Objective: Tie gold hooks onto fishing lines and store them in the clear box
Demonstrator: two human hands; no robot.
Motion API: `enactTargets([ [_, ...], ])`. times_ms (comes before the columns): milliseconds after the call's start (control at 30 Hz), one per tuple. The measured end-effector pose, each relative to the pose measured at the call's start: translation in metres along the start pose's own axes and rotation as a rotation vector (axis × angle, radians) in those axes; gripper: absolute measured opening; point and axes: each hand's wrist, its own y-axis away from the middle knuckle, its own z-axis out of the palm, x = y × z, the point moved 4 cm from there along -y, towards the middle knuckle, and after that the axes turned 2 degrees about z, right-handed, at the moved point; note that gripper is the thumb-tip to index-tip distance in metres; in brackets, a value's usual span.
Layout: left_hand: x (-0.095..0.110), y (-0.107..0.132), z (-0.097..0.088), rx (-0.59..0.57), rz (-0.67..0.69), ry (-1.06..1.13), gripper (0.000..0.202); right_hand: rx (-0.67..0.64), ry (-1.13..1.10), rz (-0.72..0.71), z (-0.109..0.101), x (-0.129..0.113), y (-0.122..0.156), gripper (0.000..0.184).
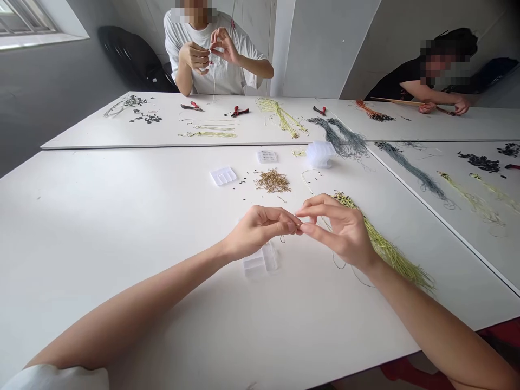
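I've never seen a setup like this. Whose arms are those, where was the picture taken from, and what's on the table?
There's no machine here. A camera worn on a person's head looks down at their own bare hands. Their left hand and right hand seem to pinch a tiny metal piece. Nearby lie a yellow-green cord bundle, a clear plastic box and a pile of small gold-coloured pieces. Across the white table, another person works with both hands, near red-handled pliers.
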Motion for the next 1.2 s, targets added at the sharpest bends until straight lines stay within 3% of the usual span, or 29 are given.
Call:
enactTargets([
  [133,-0.003,-0.001,-0.003,-0.006,-0.037,-0.025,0.016,0.011,0.137,-0.073,0.004,-0.006,0.004,0.012],
  [333,0.003,-0.002,-0.012,0.038,-0.045,-0.11,0.027,0.039,0.101,0.042,-0.001,0.002,0.001,0.007],
  [533,0.008,-0.002,-0.013,0.089,0.073,-0.32,0.025,-0.015,0.028,0.144,0.0,0.005,-0.001,0.007],
  [667,0.012,0.0,-0.006,0.026,0.115,-0.494,0.016,-0.205,-0.053,0.33,0.001,0.011,-0.001,0.006],
  [833,0.014,0.007,0.009,-0.156,0.228,-0.769,0.015,-0.507,-0.176,0.564,0.009,0.022,0.003,0.015],
  [1000,0.014,0.008,0.011,-0.191,0.279,-0.904,0.015,-0.572,-0.227,0.59,0.011,0.023,0.004,0.018],
  [1200,0.019,0.006,0.006,-0.224,0.165,-0.871,0.016,-0.629,-0.282,0.584,0.01,0.023,0.004,0.02],
])
